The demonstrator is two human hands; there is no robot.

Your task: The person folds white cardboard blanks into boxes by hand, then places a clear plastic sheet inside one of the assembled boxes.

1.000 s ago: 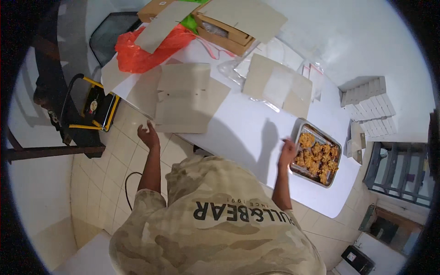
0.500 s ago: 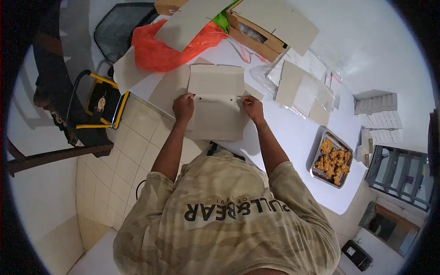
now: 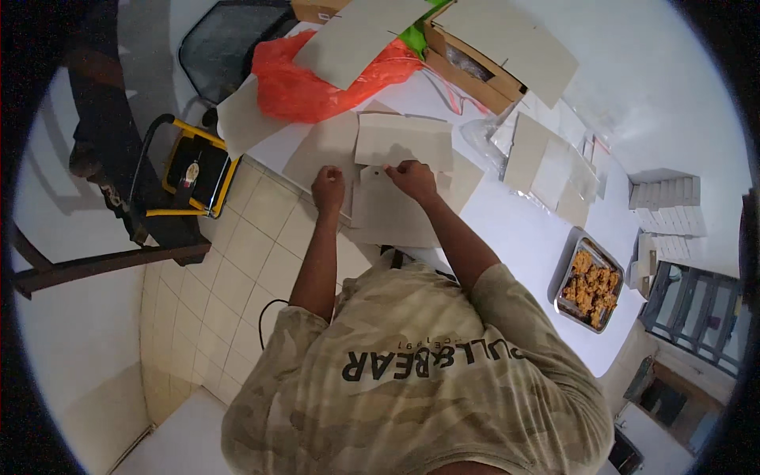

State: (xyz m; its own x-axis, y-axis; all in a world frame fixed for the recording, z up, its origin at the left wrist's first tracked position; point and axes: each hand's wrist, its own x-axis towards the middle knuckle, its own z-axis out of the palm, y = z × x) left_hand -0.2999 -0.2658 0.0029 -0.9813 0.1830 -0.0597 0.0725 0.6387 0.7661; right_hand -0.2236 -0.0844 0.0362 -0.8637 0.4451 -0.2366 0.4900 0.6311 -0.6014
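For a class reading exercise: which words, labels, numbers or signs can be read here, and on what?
Camouflage shirt: dark lettering, upside down, legible, but I won't copy it out.
Black panel in a yellow frame: pale label, too small to read.
Brown box at top edge: white mark, too small.
Flat cardboard: none visible.

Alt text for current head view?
A person's right hand is over a creased grey cardboard sheet on a white table, the left hand beside its left edge. A rectangular metal tray of orange-brown food sits right; a red plastic bag lies behind.
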